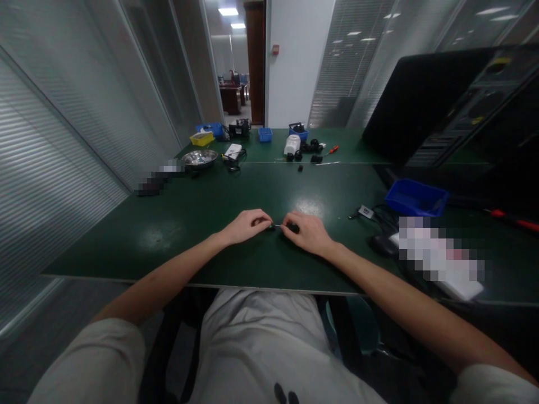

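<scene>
Over the green table my two hands meet, fingertips almost together. My right hand is closed around the dark handle of what looks like a small screwdriver. Its thin, shiny shaft points left, toward my other hand. Between the thumb and fingers of my left hand is a small dark part, mostly hidden by the fingertips. The shaft's tip reaches this part, but whether it touches is too small to tell.
To the right lie a blue tray, a black cable with a white label and a black mouse. A metal bowl, white adapter, small blue bin and orange screwdriver stand farther back. A computer case rises at right.
</scene>
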`<state>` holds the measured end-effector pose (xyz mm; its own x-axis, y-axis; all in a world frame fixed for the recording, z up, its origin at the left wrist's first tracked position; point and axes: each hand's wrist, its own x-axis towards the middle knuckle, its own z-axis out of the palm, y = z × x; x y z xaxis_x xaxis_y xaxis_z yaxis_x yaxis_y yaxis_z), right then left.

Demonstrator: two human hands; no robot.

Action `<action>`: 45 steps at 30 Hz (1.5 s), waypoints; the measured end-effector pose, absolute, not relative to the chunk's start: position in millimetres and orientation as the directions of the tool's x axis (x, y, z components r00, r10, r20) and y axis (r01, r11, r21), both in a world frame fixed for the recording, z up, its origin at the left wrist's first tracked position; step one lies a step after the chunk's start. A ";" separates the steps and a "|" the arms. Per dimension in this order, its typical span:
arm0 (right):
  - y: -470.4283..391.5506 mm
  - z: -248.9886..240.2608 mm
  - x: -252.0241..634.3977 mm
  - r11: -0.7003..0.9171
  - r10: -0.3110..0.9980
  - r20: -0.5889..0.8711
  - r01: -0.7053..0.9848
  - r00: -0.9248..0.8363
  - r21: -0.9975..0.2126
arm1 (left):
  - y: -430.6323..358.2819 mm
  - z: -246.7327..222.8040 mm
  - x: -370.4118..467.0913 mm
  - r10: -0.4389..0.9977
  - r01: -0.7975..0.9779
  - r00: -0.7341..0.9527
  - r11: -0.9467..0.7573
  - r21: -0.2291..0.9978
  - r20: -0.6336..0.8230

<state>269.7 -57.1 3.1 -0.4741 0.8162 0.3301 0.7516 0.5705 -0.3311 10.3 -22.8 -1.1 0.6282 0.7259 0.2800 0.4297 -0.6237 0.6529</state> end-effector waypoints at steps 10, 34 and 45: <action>-59.0 5.5 268.5 0.564 0.821 0.291 0.776 -0.491 -0.281 | -28.3 -2.1 7.3 0.673 0.396 0.669 -0.683 0.614 0.317; -61.3 5.9 268.1 0.637 0.766 0.295 0.738 -0.571 -0.224 | -27.8 -1.5 6.6 0.661 0.364 0.682 -0.678 0.639 0.312; -64.7 5.7 262.6 0.657 0.745 0.291 0.735 -0.600 -0.166 | -30.1 0.0 8.8 0.669 0.333 0.669 -0.660 0.673 0.325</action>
